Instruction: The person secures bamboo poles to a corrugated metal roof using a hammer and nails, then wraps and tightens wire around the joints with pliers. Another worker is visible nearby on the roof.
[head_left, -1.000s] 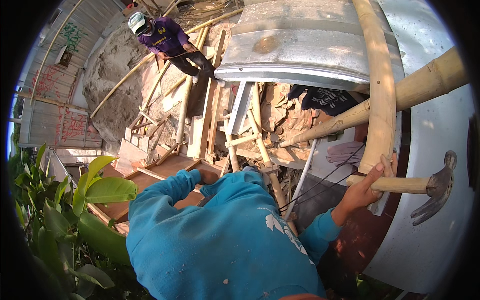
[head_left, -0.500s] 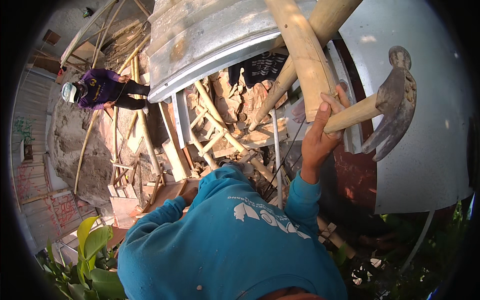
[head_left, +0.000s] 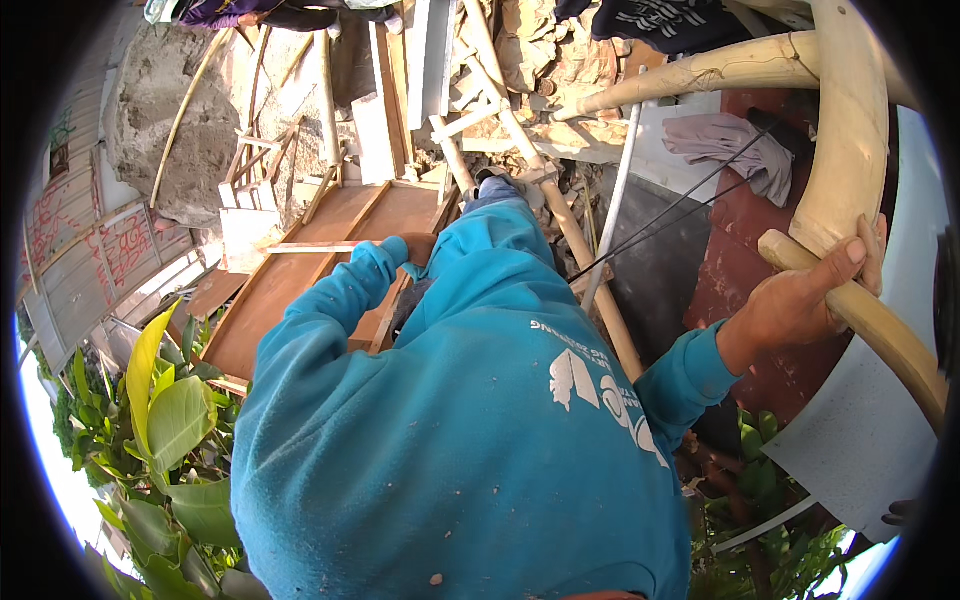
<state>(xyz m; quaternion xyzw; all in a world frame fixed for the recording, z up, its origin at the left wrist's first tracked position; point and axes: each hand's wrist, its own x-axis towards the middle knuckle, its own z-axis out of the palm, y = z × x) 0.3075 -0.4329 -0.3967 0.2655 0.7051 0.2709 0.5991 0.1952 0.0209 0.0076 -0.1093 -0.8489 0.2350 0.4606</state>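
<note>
My right hand (head_left: 795,310) is closed around the wooden handle (head_left: 895,345) of a claw hammer. Its metal head lies beyond the dark right rim of the picture. The handle's butt end sticks out past my thumb, close to the lower end of a thick bamboo pole (head_left: 845,140). My fingertips lie at that pole's end; whether they press on it I cannot tell. My left hand (head_left: 420,247) is down at my waist, beside the hem of my teal sweatshirt (head_left: 430,400), with its fingers hidden.
Another bamboo pole (head_left: 700,72) crosses behind the thick one. A bamboo ladder-like frame (head_left: 510,120) and a pale upright pipe (head_left: 622,180) stand beyond me. Brown boards (head_left: 310,240) lie at left, above leafy plants (head_left: 180,420). Grey sheet metal (head_left: 850,430) curves at right. A person's purple sleeve (head_left: 215,12) shows at the top.
The view has swung downward and leftward, so the scene sits higher and the hammer's head has left the picture. My right hand keeps hold of the hammer; my left stays by my waist.
</note>
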